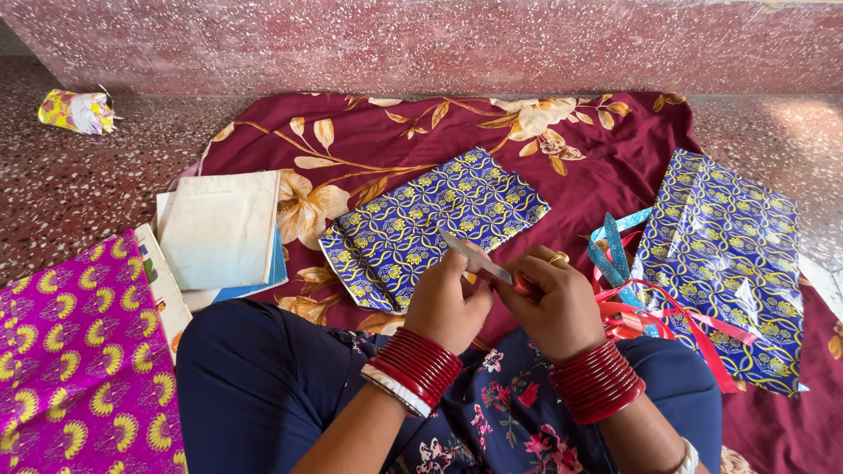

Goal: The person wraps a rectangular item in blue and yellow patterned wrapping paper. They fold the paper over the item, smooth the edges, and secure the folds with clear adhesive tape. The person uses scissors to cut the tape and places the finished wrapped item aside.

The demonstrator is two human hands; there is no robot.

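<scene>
Slim silver metal blade (474,255) is pinched between both hands, held above lap, just in front of blue-and-yellow patterned wrapped parcel (435,226). Left hand (445,305) is closed, fingertips pinching blade's near part. Right hand (555,303) is curled shut around red handle end; gold ring is worn. Larger sheet of matching blue wrapping paper (729,263) and red and blue ribbons (628,303) are seen right of parcel. Pale cloth-covered books (219,230) and magenta paper with yellow fans (75,360) are seen left of parcel. All is laid on maroon floral cloth (369,132).
</scene>
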